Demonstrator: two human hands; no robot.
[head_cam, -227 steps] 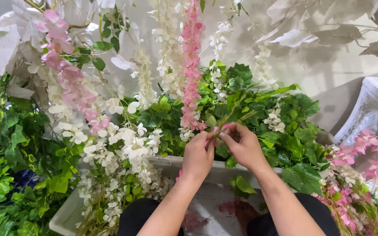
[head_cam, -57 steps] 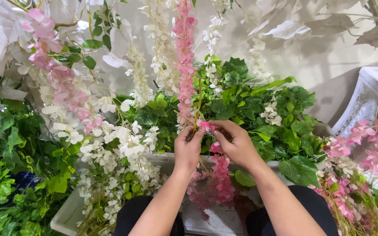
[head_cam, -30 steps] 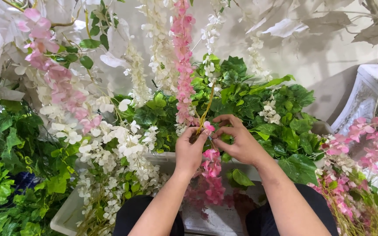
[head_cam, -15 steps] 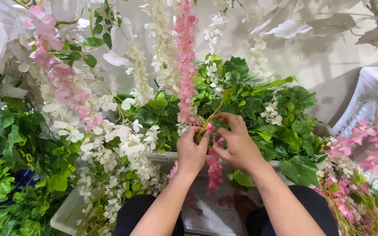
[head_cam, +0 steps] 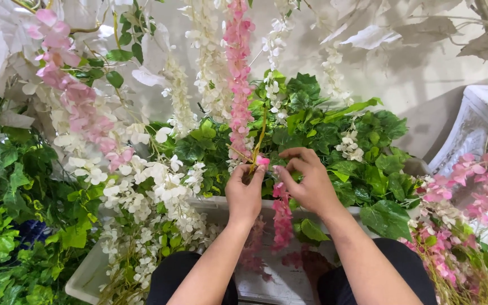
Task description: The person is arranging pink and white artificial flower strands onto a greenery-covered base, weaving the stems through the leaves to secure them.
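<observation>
My left hand (head_cam: 245,193) and my right hand (head_cam: 307,182) meet at the front of a green leafy arrangement (head_cam: 334,141). Between their fingertips they pinch the top of a hanging pink flower strand (head_cam: 282,214), which dangles below the hands. My left hand's fingers also grip a thin yellow-green stem (head_cam: 258,144) that rises into the leaves. Just above the hands hangs a long upright pink flower strand (head_cam: 238,73).
A white rectangular planter box (head_cam: 94,271) sits in front of my knees. White flower clusters (head_cam: 153,186) spill at the left, with more pink blooms (head_cam: 80,101) above. Green foliage (head_cam: 12,226) fills the left side. Pink flowers (head_cam: 453,197) and a white ornate stand (head_cam: 475,135) are at the right.
Over the frames a pink strand appeared under my hands and now hangs from my fingertips. My hands have stayed at the same spot, fingers shifting slightly around the stem.
</observation>
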